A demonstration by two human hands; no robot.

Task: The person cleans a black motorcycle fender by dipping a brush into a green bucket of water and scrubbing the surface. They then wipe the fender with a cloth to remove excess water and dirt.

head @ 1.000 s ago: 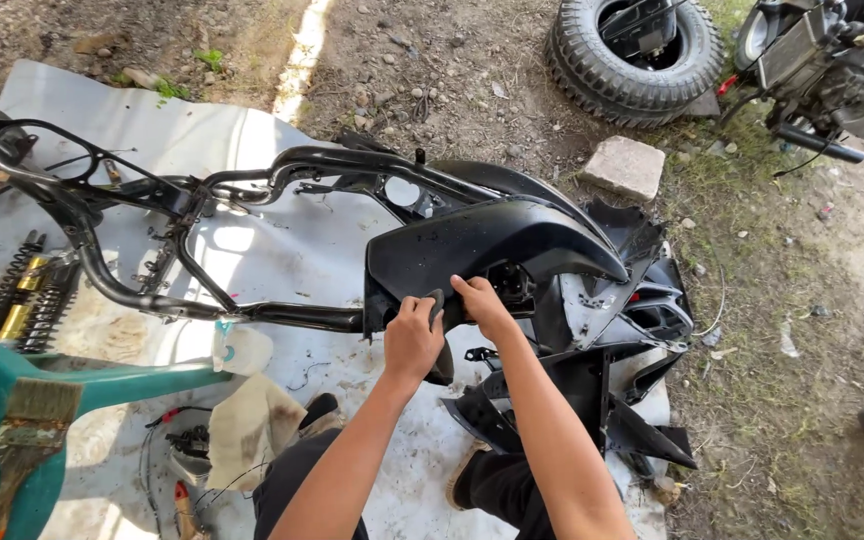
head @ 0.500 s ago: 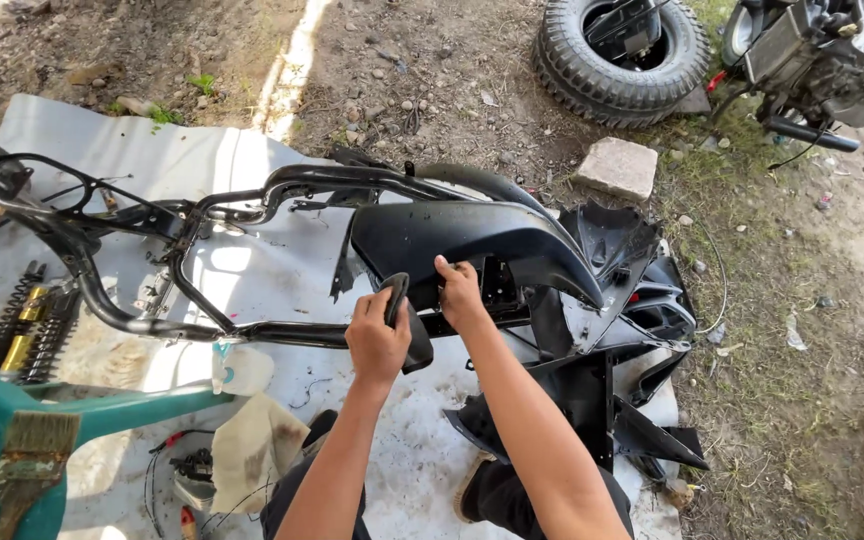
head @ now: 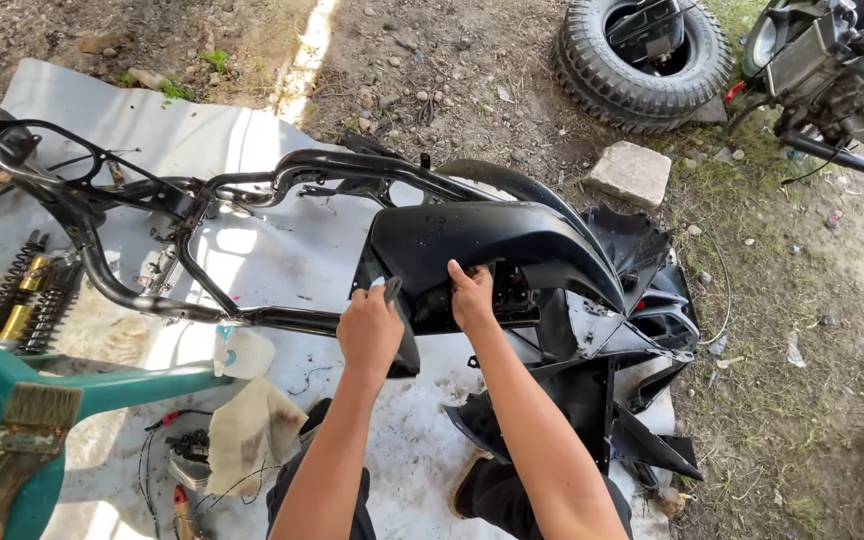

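A black plastic scooter body panel (head: pixel 497 240) sits against the bare black tubular frame (head: pixel 212 210), which lies on a white sheet (head: pixel 152 130). My left hand (head: pixel 370 330) is closed around the panel's lower left edge, with a small grey tool or tab sticking up from the fist. My right hand (head: pixel 472 297) grips the panel's lower rim just to the right, fingers curled under it. More black fairing pieces (head: pixel 642 300) are piled to the right of the panel.
Two gold-and-black shock absorbers (head: pixel 27 300) lie at the left. A teal chair with a paintbrush (head: pixel 22 440) stands at the lower left. A rag (head: pixel 247 430), a tyre (head: pixel 642 60), a stone block (head: pixel 630 172) and an engine (head: pixel 842 70) surround the sheet.
Both hands have stayed on the panel's lower edge, the left gripping lower and closer to the frame. The view has shifted slightly.
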